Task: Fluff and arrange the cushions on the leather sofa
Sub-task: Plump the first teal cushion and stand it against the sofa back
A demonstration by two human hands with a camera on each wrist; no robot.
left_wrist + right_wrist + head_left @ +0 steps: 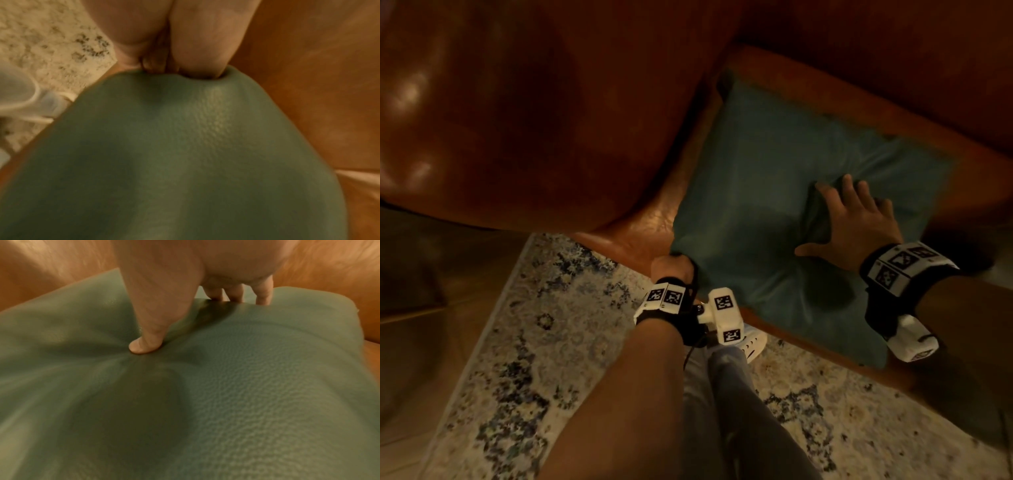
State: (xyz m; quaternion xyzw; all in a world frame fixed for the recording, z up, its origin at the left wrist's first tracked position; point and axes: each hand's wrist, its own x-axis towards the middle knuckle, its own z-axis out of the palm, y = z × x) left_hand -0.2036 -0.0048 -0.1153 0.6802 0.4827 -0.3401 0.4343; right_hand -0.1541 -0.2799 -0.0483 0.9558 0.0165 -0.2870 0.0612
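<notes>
**Operator:** Cushion (pixel 774 192) status: teal, grained leather-like cover, lying flat on the seat of the leather sofa (pixel 859 44), near corner at the front edge above the rug (pixel 524 329).

**Supervisor:** Hands?

**Operator:** I have the left hand (pixel 673 267) pinching that near corner, fingers curled into it. Right hand (pixel 854 219) is spread flat, fingers and thumb pressing dents into the top.

**Supervisor:** Handling?

**Operator:** I judge it soft, light and yielding; the cover looks smooth, possibly slippery. Grip corners or opposite edges, never the middle.
</notes>
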